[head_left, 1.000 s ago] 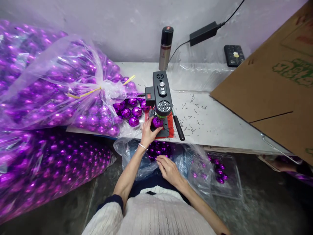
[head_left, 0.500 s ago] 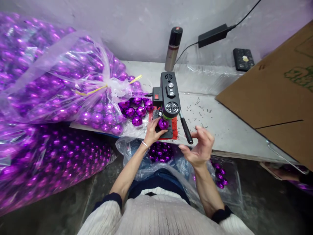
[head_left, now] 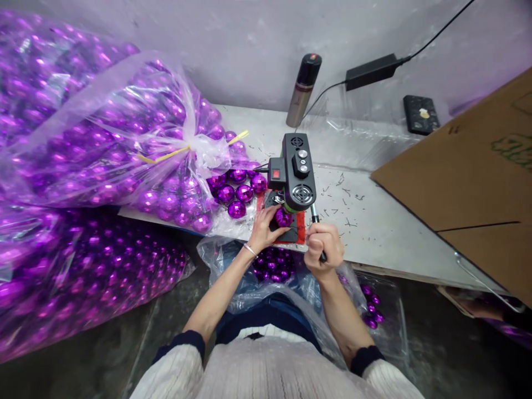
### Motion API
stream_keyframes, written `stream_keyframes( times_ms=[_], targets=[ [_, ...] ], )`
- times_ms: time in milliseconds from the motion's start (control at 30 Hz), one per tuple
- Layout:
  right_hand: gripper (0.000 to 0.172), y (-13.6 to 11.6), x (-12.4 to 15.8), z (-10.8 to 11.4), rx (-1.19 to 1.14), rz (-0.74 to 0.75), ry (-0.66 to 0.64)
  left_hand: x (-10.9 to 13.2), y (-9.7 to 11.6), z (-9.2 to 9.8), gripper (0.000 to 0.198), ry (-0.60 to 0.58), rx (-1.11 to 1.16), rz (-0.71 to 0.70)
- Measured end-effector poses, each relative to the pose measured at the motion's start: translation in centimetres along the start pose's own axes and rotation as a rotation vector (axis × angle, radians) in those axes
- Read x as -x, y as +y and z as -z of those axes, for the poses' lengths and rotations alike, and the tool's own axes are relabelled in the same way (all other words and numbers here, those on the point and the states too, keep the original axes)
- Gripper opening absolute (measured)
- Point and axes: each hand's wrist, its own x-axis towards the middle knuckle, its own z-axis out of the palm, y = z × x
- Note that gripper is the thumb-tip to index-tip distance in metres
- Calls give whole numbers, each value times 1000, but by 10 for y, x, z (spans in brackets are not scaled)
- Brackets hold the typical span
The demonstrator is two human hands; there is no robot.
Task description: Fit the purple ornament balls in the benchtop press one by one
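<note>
On the base of a small black press machine (head_left: 297,172) sits a shiny purple ball (head_left: 284,217), right under the machine's head. My left hand (head_left: 264,228) grips this ball between thumb and fingers from the left. My right hand (head_left: 324,248) is wrapped around the black grip of the machine's lever (head_left: 315,215), at the right of the base. A red mat (head_left: 301,228) shows beneath the machine. Several loose purple balls (head_left: 244,193) lie on the table just left of it. The ball's top is hidden by the machine head.
Large clear bags of purple balls (head_left: 83,127) fill the left. Plastic holding more balls (head_left: 272,266) lies over my lap. A spray can (head_left: 303,90), power adapter (head_left: 371,72) and dark phone-like object (head_left: 420,114) stand behind. A cardboard box (head_left: 469,166) is at right; dark scraps litter the table (head_left: 357,221).
My right hand, open beside the lever before, has moved left and closed around its grip. My left hand stays at the ball. The whole view has shifted slightly.
</note>
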Motion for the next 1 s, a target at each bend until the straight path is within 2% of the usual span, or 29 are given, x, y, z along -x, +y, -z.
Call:
stream_keyframes(
  times_ms=[400,733,867,1000],
  targets=[
    [27,14,29,-24,-31,7,156,2,1,-1,72,1,-6,7],
    [27,23,44,-34,-136,-39,175,1,1,0,71,0,11,19],
    [27,26,48,-40,-120,15,152,1,0,0,72,3,4,9],
    [29,19,37,-36,-85,27,183,-2,-1,0,72,4,-11,8]
  ],
)
